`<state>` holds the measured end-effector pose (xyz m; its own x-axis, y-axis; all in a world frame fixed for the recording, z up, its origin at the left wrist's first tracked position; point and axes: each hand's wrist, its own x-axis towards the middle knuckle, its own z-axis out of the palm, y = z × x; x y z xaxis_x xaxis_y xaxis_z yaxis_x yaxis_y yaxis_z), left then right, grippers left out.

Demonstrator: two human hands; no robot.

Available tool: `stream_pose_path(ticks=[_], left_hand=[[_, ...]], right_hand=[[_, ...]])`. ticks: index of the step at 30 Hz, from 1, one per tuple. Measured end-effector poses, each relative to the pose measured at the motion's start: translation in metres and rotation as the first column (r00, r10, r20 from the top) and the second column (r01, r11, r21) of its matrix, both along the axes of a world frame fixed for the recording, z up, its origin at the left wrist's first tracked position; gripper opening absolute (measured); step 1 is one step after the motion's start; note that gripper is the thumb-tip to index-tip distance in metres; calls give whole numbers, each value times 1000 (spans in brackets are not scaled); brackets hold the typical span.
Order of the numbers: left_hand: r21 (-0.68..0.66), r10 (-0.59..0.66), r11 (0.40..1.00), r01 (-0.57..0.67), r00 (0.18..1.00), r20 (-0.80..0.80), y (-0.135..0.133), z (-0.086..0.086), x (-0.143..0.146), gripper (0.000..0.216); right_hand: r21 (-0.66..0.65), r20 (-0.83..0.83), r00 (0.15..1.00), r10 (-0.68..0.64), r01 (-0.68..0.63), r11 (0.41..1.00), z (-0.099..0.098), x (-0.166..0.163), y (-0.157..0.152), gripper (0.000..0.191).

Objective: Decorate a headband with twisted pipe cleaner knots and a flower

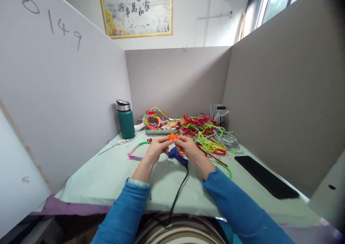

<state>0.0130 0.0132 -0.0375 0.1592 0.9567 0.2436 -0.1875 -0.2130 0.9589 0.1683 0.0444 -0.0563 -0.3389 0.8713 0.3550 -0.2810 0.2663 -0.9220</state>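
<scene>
An orange pipe-cleaner flower (pixel 173 136) is held up between my two hands, over the middle of the table. My left hand (pixel 158 147) pinches its left side with thumb and fingers. On its right side my right hand (pixel 186 146) has a similar pinch. Just below them lies a dark blue glue gun (pixel 178 156), partly covered by my right hand, its black cord running toward the front edge. Left of my left hand is a bent pipe-cleaner piece (pixel 134 157) in pink, green and purple, with a small red loop shape (pixel 149 140) by it.
Behind my hands stand a metal tray (pixel 161 132) of small parts and a heap of coloured pipe cleaners (pixel 201 127). A green bottle (pixel 126 121) is at left, a black slab (pixel 265 176) at right. Grey partitions (pixel 178 71) enclose the table.
</scene>
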Motion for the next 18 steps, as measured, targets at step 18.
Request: stream_pose_path(ticks=[18], left_hand=[[-52,-122,991,126,990,64,-1,0,-2,29]], right_hand=[[46,-13,1000,-28,28,999,5,-3,-5,28]])
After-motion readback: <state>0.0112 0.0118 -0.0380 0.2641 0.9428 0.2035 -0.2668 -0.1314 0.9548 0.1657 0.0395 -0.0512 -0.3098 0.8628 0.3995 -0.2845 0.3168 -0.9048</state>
